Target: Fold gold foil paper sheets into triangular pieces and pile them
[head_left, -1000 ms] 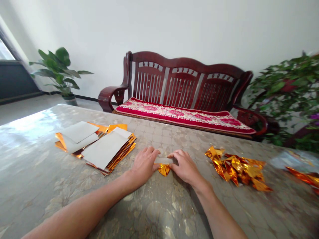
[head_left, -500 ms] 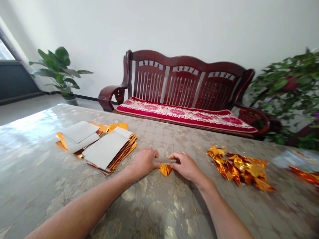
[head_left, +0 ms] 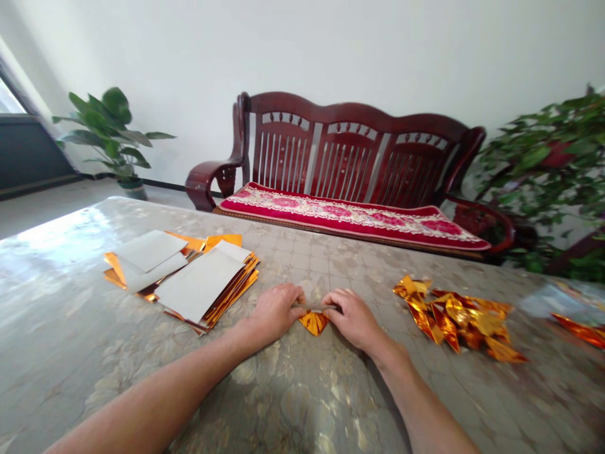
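A partly folded sheet of gold foil paper (head_left: 314, 323) lies at the middle of the table, its shiny gold side toward me and a thin grey strip along its top edge. My left hand (head_left: 280, 309) pinches the left end of that strip between thumb and fingers. At the right end, my right hand (head_left: 350, 315) grips it the same way. To the left lies a stack of foil paper sheets (head_left: 203, 284), pale side up with gold edges showing. On the right is a pile of folded gold foil pieces (head_left: 458, 318).
A patterned cover lies over the table (head_left: 283, 397). At the right edge rest a clear plastic bag (head_left: 562, 299) and a strip of orange foil (head_left: 579, 329). Behind the table stands a dark red wooden bench (head_left: 354, 151), with potted plants (head_left: 111, 135) to either side.
The grey strip along the foil paper's top edge looks narrower now, and more of the gold shows below it. Both hands stay in nearly the same place, still pinching its ends.
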Tool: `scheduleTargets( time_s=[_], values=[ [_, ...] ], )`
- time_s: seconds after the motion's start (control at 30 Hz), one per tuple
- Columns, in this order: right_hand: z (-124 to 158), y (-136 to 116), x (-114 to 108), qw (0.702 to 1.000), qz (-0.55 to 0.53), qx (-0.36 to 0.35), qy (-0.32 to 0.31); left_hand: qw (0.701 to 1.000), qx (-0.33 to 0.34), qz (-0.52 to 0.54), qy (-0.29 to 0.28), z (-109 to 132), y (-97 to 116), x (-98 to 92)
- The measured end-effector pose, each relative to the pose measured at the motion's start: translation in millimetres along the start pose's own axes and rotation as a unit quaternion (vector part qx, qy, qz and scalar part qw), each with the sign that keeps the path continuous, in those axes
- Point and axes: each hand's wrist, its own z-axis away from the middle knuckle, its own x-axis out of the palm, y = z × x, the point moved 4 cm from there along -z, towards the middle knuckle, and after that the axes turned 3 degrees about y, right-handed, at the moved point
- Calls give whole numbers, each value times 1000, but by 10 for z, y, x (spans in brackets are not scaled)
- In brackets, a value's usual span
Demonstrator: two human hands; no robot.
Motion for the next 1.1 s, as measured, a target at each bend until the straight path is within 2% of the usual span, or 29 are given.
scheduleTargets(
  time_s=[0.1, 0.27, 0.53, 0.77, 0.97, 1.1],
  values=[
    [37, -29, -5, 999, -9, -25, 18, 998, 51, -17, 11, 38, 33, 10],
    [112, -48, -7, 997, -7, -67, 40, 982, 129, -132, 27, 136, 106, 29],
    [209, -127, -77, 989, 63, -131, 30, 954, 196, -229, -3, 267, 251, 48],
    [269, -191, -125, 990, 61, -124, 23, 953, 163, -254, -8, 391, 321, 111],
    [219, -175, -89, 994, 71, -61, 53, 977, 91, -193, -3, 251, 230, 62],
    [201, -149, -66, 995, 61, -60, 42, 991, 31, -127, -1, 175, 128, 1]
  ],
)
